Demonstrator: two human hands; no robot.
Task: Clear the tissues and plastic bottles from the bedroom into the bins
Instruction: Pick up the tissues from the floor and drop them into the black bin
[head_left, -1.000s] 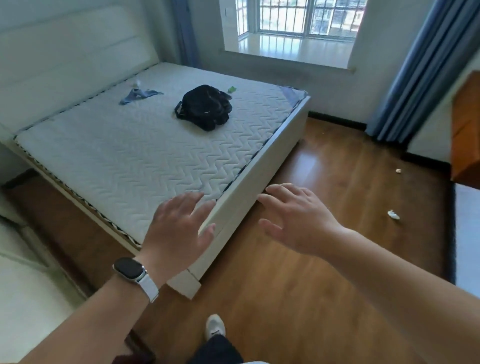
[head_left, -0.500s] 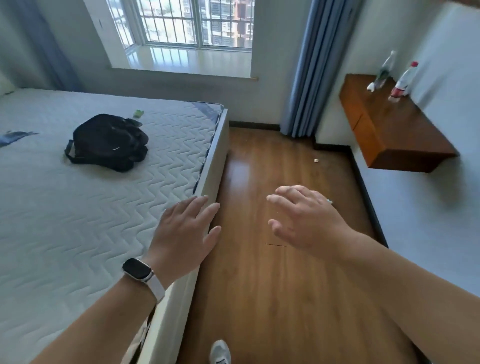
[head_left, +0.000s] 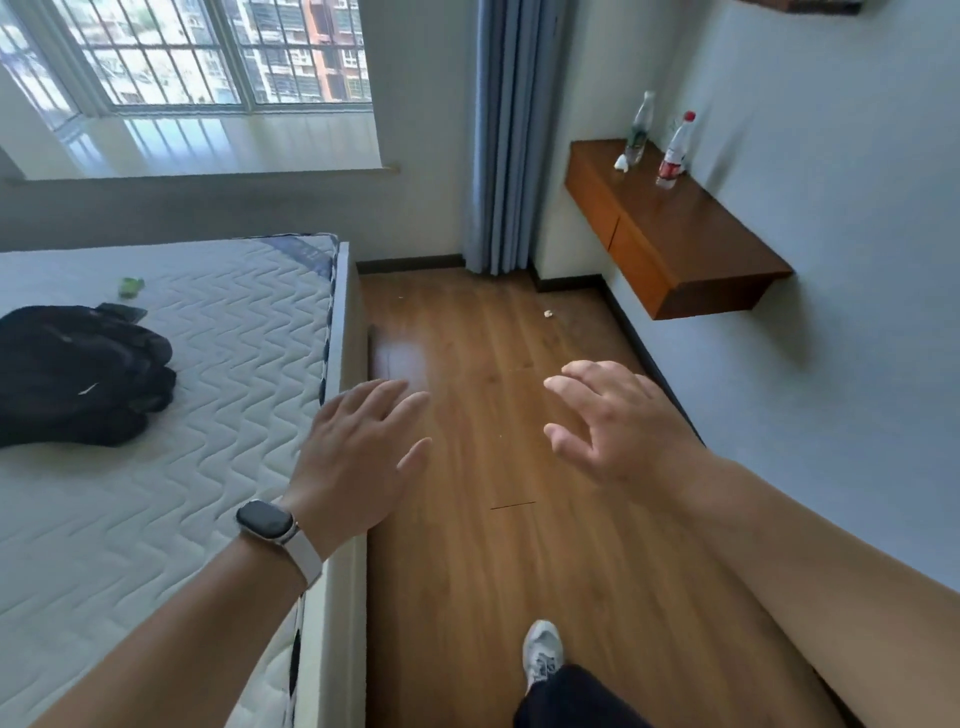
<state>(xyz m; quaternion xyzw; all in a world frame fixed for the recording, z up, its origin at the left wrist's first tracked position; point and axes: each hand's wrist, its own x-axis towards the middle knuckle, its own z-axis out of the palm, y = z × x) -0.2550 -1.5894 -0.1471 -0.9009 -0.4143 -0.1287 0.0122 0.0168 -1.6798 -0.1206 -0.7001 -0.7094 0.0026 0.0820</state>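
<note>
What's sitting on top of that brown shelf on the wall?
On the shelf stand a green-label bottle and a red-cap bottle, with a small white tissue beside the green one. The drawers are shut, so inside is hidden.

We hold our left hand (head_left: 358, 452), a dark smartwatch (head_left: 265, 521) on its wrist, over the edge of the white quilted mattress (head_left: 218, 364), fingers spread. Our right hand (head_left: 618, 421) hovers above the brown wooden floor (head_left: 467, 597), fingers loosely bent. On the wall-mounted brown wooden shelf (head_left: 701, 244) stand a green-labelled clear plastic bottle (head_left: 638, 130) and a red-capped clear plastic bottle (head_left: 675, 150), a crumpled white tissue (head_left: 621, 163) beside the first.
</note>
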